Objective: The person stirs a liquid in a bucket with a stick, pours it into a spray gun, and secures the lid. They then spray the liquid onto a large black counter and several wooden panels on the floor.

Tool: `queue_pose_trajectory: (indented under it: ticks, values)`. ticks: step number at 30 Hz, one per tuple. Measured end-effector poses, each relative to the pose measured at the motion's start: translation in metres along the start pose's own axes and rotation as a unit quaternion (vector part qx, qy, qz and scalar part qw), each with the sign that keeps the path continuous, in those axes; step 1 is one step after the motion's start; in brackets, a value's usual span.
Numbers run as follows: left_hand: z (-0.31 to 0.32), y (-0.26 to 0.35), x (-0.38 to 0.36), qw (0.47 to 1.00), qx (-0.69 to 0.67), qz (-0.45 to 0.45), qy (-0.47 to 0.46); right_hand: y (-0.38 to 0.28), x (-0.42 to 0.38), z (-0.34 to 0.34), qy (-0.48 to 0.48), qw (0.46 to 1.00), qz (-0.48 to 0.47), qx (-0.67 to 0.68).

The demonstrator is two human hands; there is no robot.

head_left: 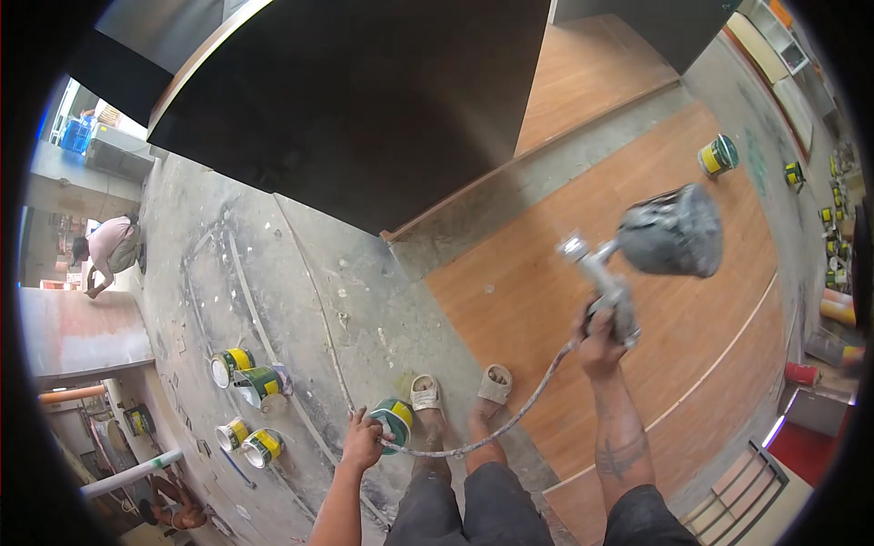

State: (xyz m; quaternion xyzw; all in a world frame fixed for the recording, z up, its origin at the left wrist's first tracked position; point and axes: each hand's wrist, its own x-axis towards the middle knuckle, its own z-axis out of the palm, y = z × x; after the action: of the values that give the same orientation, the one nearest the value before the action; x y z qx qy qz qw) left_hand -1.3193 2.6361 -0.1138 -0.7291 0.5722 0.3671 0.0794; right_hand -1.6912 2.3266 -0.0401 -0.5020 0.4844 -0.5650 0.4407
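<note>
My right hand is wrapped round the handle of a spray gun, raised over the wooden board. A grey, paint-crusted cup sits on the gun, tilted to the right. From the gun's handle a speckled hose hangs in a curve to my left hand, whose fingers are closed on it. Just behind my left hand, a green and yellow bucket stands on the floor near my sandals. The large dark panel stands ahead, with a light mist near its lower right part.
A wooden board lies on the concrete floor at the right. Several paint cans stand at the left. The hose runs on toward the dark panel. A co-worker bends over a pale panel at the far left.
</note>
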Motion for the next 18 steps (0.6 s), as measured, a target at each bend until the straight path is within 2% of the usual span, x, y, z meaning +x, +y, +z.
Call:
queue_pose_trajectory:
  ticks: [2,3,5,6,9,10,12,14,15,17,18]
  values:
    - [0.001,0.000,-0.001,1.000,0.014,0.004,-0.009,0.001,-0.016,0.005,-0.025,0.999,-0.025,-0.028]
    - [0.002,-0.001,-0.001,1.000,0.013,0.010,-0.011,-0.015,-0.018,0.010,-0.095,0.995,-0.030,-0.021]
    - [0.003,0.000,-0.002,1.000,0.012,0.016,-0.014,-0.027,-0.018,0.011,-0.166,0.985,-0.033,-0.014]
    - [0.002,0.001,-0.003,1.000,0.021,0.016,-0.015,-0.028,-0.017,0.009,-0.170,0.985,-0.023,-0.024]
    - [0.001,0.004,-0.002,0.999,0.027,0.013,-0.014,-0.006,-0.008,0.007,-0.167,0.983,-0.076,-0.012]
    - [0.002,0.005,-0.001,1.000,0.025,0.008,-0.011,-0.002,-0.005,0.009,-0.081,0.994,-0.068,-0.009]
    - [0.004,0.005,0.000,1.000,0.022,-0.002,-0.008,-0.005,0.003,0.007,0.002,0.998,-0.057,-0.006]
    - [0.004,0.007,0.002,1.000,0.016,-0.016,-0.004,-0.027,0.021,0.003,0.117,0.992,0.032,0.023]
    - [0.004,0.007,0.004,1.000,0.003,-0.016,0.005,-0.024,0.027,0.001,0.112,0.993,0.035,0.023]
    - [0.003,0.008,0.004,1.000,-0.012,-0.019,0.010,-0.016,0.038,-0.010,0.182,0.983,0.030,-0.014]
    - [0.003,0.008,0.006,1.000,-0.013,-0.011,0.015,-0.008,0.042,-0.017,0.180,0.983,0.032,-0.014]
